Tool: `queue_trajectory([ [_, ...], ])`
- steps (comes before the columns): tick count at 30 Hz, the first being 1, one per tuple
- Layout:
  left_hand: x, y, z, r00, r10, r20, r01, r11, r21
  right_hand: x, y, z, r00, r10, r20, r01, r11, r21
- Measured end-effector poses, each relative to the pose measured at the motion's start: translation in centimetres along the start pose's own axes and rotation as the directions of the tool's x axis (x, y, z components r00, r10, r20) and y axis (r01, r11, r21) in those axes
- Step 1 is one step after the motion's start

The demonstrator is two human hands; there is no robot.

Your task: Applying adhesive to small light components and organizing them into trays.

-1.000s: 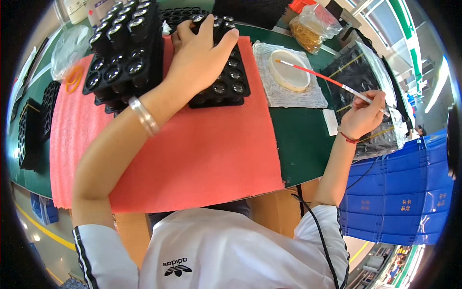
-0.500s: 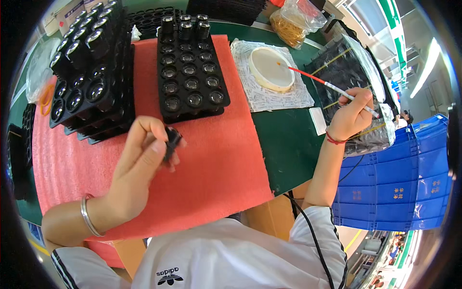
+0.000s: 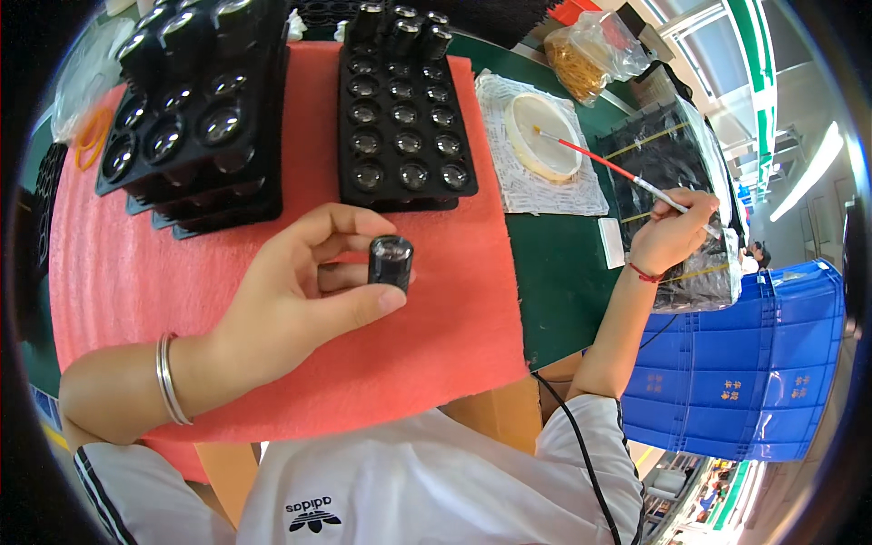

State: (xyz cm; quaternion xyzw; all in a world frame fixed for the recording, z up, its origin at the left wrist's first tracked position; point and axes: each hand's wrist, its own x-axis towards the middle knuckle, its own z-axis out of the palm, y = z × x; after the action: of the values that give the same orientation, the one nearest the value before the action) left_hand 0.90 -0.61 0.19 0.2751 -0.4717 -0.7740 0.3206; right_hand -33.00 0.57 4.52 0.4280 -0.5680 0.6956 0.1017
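Fingers [image 3: 350,272] of the left hand [image 3: 291,304] pinch a small black lens barrel [image 3: 391,262], thumb below and fingertips behind, holding it upright just above the pink mat [image 3: 272,363] near that mat's middle. A silver bangle [image 3: 168,377] sits on the wrist. The barrel's glass end faces up toward the person's head, so the step in hand looks like presenting one piece for treatment, lifted clear of its tray.

Further out, the right hand [image 3: 672,238] is closed around a thin red brush [image 3: 627,174] over by the table's right edge, gripping it like a pen. The brush tip rests in a shallow round dish [image 3: 543,136] on a white cloth [image 3: 545,186], just off the mat's right edge. Under the hand lies a black tray wrapped in clear plastic [image 3: 677,173].

Beyond the barrel, at the mat's far edge, a black tray [image 3: 404,127] holds rows of lenses, with a few upright barrels at its far end. A stack of similar trays [image 3: 195,118] sits at the mat's far left corner. A bag of rubber bands [image 3: 595,54] lies near the table's far right corner, and a blue crate [image 3: 754,363] stands past the right edge.

The next move, I judge, calls for bringing brush and barrel together: a steady pinch, the glass kept level, and the loaded tip carried across without dripping on the mat.
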Motion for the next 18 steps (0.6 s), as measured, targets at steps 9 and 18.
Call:
queue_trajectory([
  [9, 0.3, 0.0, -0.6, 1.000, 0.016, -0.022, -0.014, 0.997, 0.073, -0.6, -1.3, -0.9, 0.919, 0.098, 0.381, -0.355, 0.623, 0.697],
  [18, 0.4, 0.1, -0.6, 1.000, 0.017, 0.005, -0.017, 0.995, 0.095, -2.4, -2.2, -0.3, 0.780, -0.033, 0.625, -0.459, 0.649, 0.607],
])
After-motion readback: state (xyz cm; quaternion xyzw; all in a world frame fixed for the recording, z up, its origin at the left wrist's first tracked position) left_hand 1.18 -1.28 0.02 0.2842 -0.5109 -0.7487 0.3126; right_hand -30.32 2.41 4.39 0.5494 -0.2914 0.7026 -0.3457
